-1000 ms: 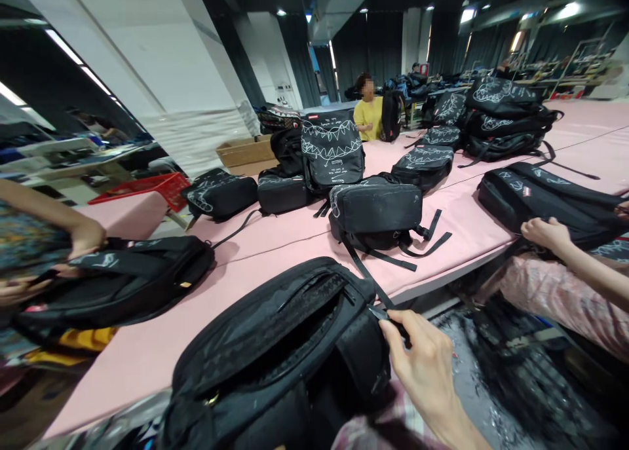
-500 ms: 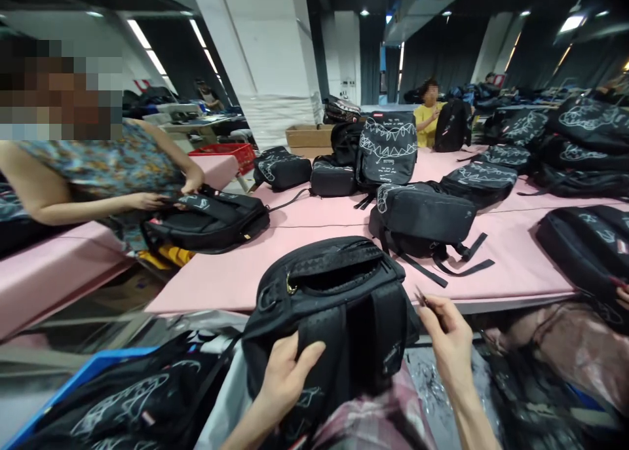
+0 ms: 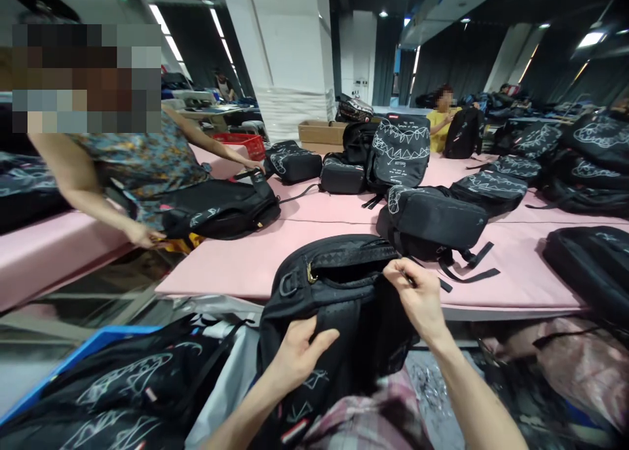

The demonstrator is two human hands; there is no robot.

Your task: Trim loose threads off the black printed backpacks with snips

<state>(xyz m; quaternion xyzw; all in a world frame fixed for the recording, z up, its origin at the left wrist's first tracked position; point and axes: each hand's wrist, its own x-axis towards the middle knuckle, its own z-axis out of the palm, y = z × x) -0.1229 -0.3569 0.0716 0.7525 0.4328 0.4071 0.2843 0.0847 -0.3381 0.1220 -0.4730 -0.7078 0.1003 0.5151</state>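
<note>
A black backpack (image 3: 339, 312) is propped upright in front of me against the near table edge, its top pocket unzipped into a dark slot. A gold-coloured zipper pull (image 3: 312, 273) hangs at the slot's left end. My left hand (image 3: 302, 355) grips the padded strap side, thumb on top. At the right end of the slot, my right hand (image 3: 415, 296) is closed in a pinch against the pocket edge. Small pointed thread snips showed in those fingers a moment earlier; now only a dark bit of them shows between the fingers.
Several black backpacks, including one lying flat (image 3: 437, 217), are on the pink-covered table (image 3: 221, 266). A blue-rimmed bin (image 3: 93, 338) of bags stands at lower left. Across on the left, a person in a patterned top (image 3: 142, 155) handles another backpack (image 3: 221, 207). A cardboard box (image 3: 322, 134) sits behind.
My right hand has moved up and left from beside the backpack onto the right end of its pocket opening. The left hand keeps its grip. The co-worker's arms have spread apart over their bag.
</note>
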